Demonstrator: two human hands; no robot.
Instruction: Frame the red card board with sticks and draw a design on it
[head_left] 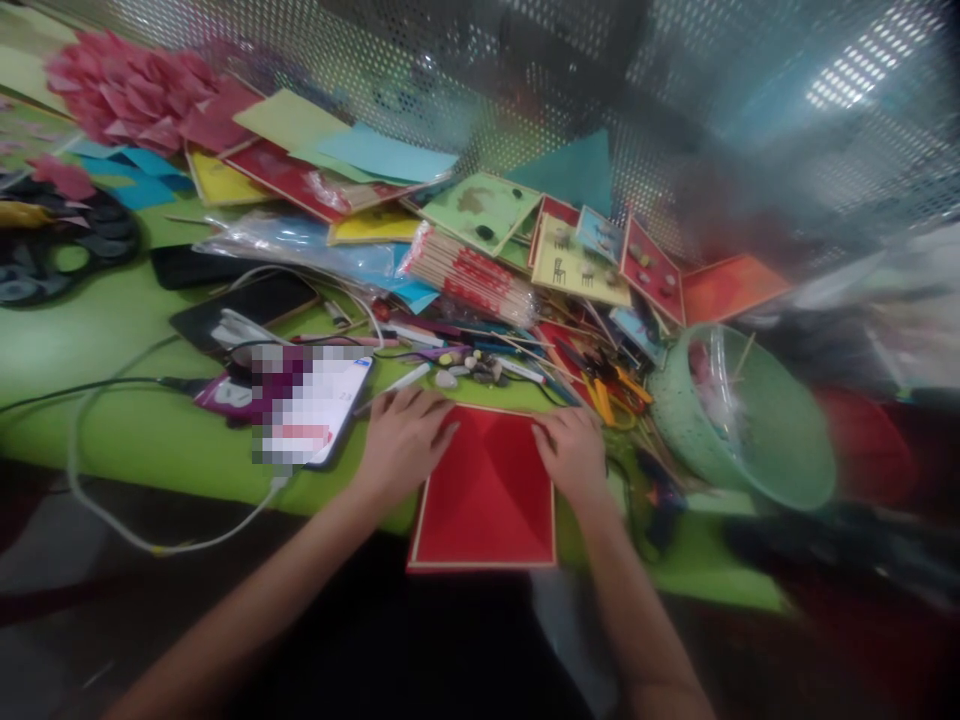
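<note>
A red card edged with thin pale sticks lies on the green table, its near edge reaching past the table's front. At its upper left corner is my left hand, fingers bent over the edge and thumb on the red face. My right hand grips the upper right side in much the same way, thumb and fingertips on the border. The undersides of both hands' fingers are hidden. Just beyond the card sit small pebbles and several marker pens.
A lit phone with a white charging cable lies left. Orange-handled scissors, a glue gun and a green basket stand right. Behind are bundled sticks, framed cards and a pink paper flower.
</note>
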